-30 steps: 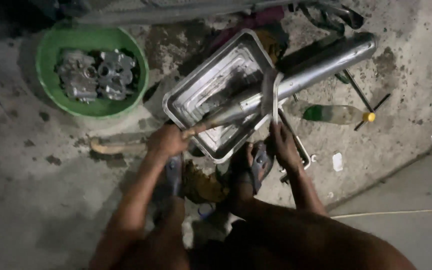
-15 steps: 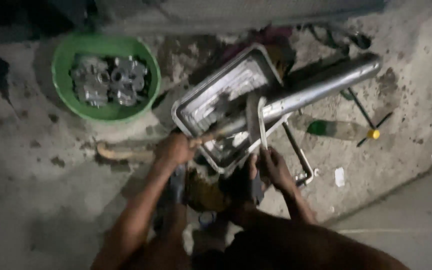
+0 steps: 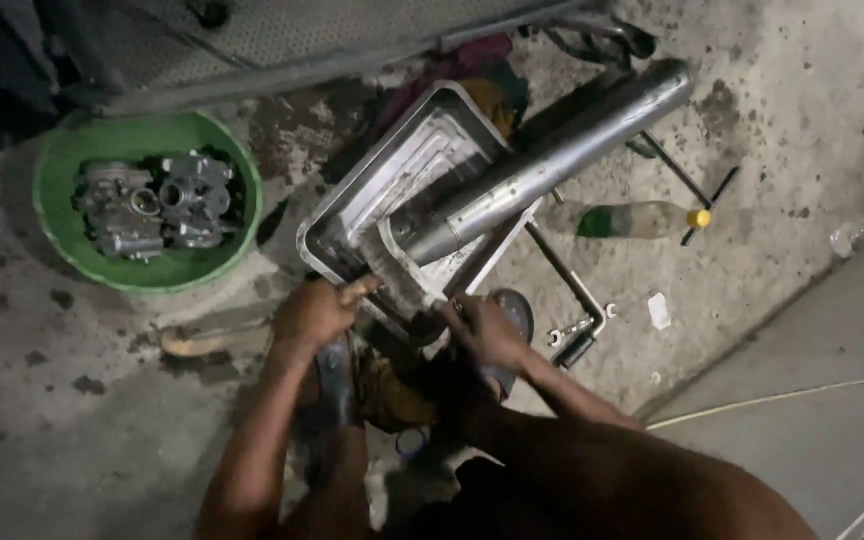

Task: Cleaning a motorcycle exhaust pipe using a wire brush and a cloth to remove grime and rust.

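A long silver exhaust pipe [image 3: 562,160] lies slanted over a dented metal tray [image 3: 342,215] on the concrete floor. My left hand [image 3: 314,315] is closed around the pipe's thin near end at the tray's near edge. My right hand [image 3: 482,330] grips a pale strip [image 3: 390,265], blurred, which loops over the pipe's narrow part between my two hands. My knees and sandalled feet crowd the floor just below the tray.
A green basin [image 3: 62,165] holding grey metal engine parts [image 3: 152,205] sits at the left. A plastic bottle with a yellow cap [image 3: 642,218], a wrench [image 3: 577,330] and thin rods lie right of the tray. A wooden stick [image 3: 197,342] lies near my left forearm. A light cable [image 3: 782,398] crosses the right.
The pale strip has slid down the pipe from its thick part toward the narrow near end, and my right hand followed it. My left hand kept its grip on the pipe's end.
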